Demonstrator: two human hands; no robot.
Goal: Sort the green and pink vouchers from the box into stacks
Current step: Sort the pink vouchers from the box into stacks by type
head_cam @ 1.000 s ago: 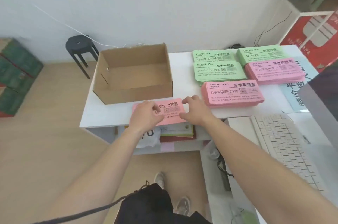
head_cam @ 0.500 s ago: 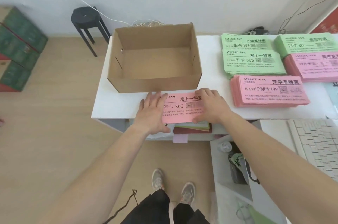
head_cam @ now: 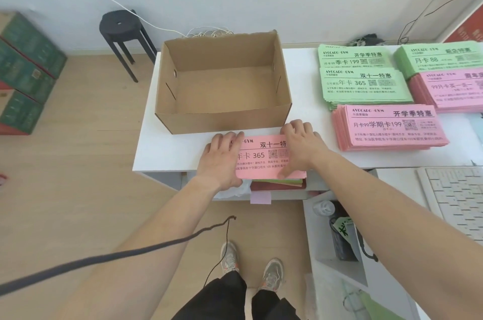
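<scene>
An open cardboard box (head_cam: 224, 121) stands on the white table (head_cam: 167, 152) and looks empty inside. Just in front of it a stack of pink vouchers (head_cam: 264, 160) lies at the table's front edge, overhanging it slightly. My left hand (head_cam: 222, 160) presses its left end and my right hand (head_cam: 300, 147) its right end, fingers flat on top. Further right lie sorted stacks: two green stacks (head_cam: 363, 84) one behind the other, a third green stack (head_cam: 439, 58), a pink stack (head_cam: 392, 126) and another pink stack (head_cam: 452, 89).
A white keyboard (head_cam: 457, 202) sits on a lower desk at right. Under the tabletop a shelf holds books and papers (head_cam: 277, 183). A black stool (head_cam: 122, 32) stands behind left, green crates (head_cam: 23, 71) at far left. A dark cord (head_cam: 130, 251) hangs across my left forearm.
My hands have slid along the pink stack by the box, flattening over its ends. The view has shifted left and drawn closer.
</scene>
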